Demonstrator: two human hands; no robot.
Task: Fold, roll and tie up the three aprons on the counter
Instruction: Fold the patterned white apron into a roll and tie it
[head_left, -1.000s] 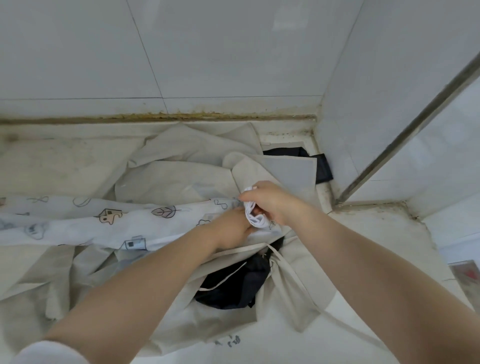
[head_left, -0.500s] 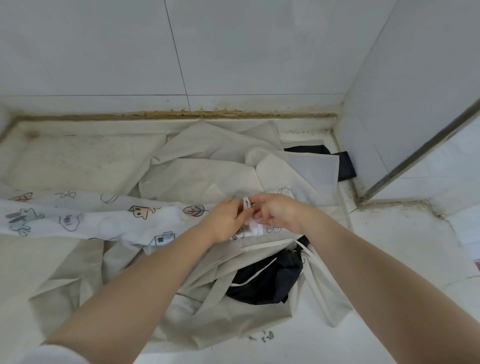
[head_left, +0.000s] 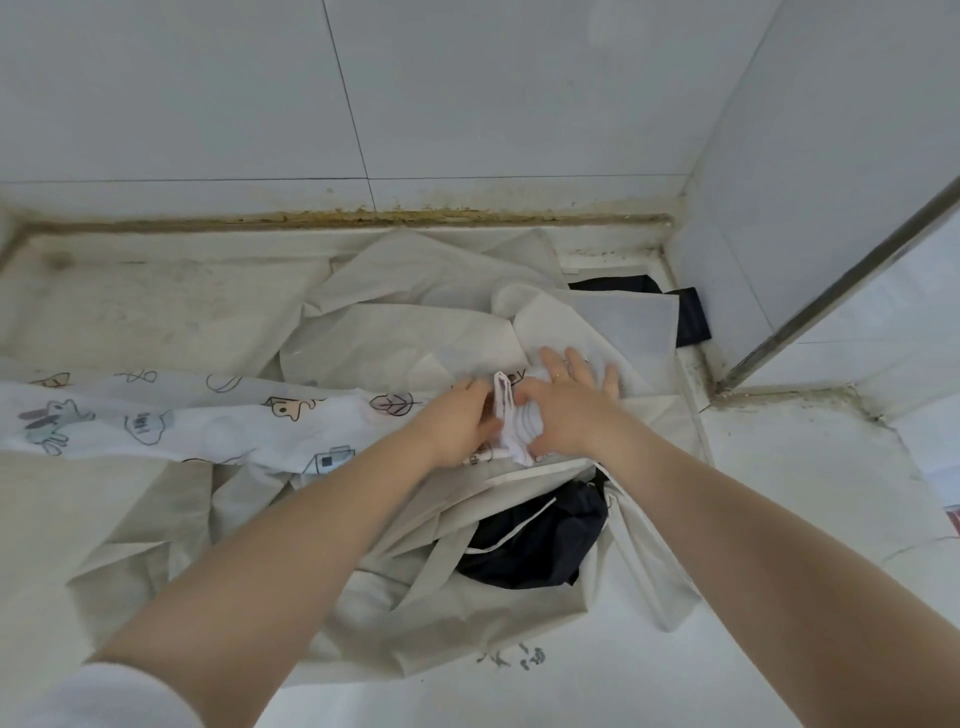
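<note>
A white apron printed with small drawings (head_left: 156, 421) stretches in a long band from the left edge to the middle of the counter. Its right end is bunched into a small white wad (head_left: 511, 426) between my hands. My left hand (head_left: 460, 423) grips the wad from the left with curled fingers. My right hand (head_left: 569, 402) lies on the wad's right side, fingers straight and spread over the cloth. Under them a crumpled beige apron (head_left: 395, 332) spreads widely. A black apron (head_left: 540, 540) shows through a gap below my hands.
The pale counter (head_left: 130, 306) meets a tiled back wall (head_left: 415, 93) and a tiled right wall (head_left: 810, 156), with a metal strip (head_left: 841, 280) slanting down that wall. A black corner of cloth (head_left: 688, 322) pokes out near the right wall. A step in the counter lies to the right.
My right hand has opened: it gripped the white wad before, and now its fingers lie spread flat over it. The view has shifted a little to the left.
</note>
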